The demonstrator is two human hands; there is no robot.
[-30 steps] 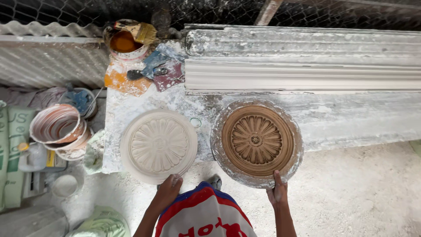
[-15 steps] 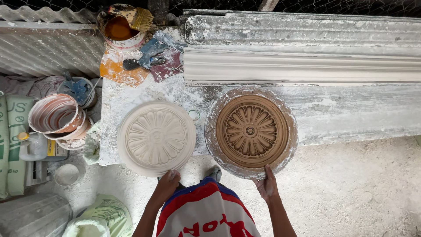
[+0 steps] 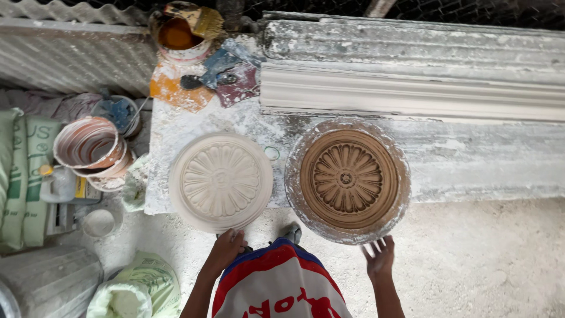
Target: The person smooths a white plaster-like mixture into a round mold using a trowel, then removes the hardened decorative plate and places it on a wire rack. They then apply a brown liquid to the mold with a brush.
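A round white plaster rosette point(image 3: 220, 181) lies on the plaster-splashed bench point(image 3: 471, 153), overhanging its near edge. My left hand point(image 3: 226, 249) touches the rosette's near rim from below. Beside it on the right sits a round brown mould point(image 3: 348, 178) with the same flower pattern, ringed by a white crust. My right hand point(image 3: 379, 256) hovers open, fingers spread, just off the mould's near rim, not touching it.
A long white cornice moulding point(image 3: 412, 97) lies along the bench's back. A pot of orange liquid with a brush point(image 3: 179, 32), rags and a small tool point(image 3: 206, 79) sit at the back left. Stacked buckets point(image 3: 91, 147), sacks point(image 3: 26, 176) and a bag point(image 3: 138, 288) crowd the floor at left.
My right hand has let go of the mould's near rim and pulled back, fingers spread. My left hand stays at the rosette's edge. The view has shifted slightly.
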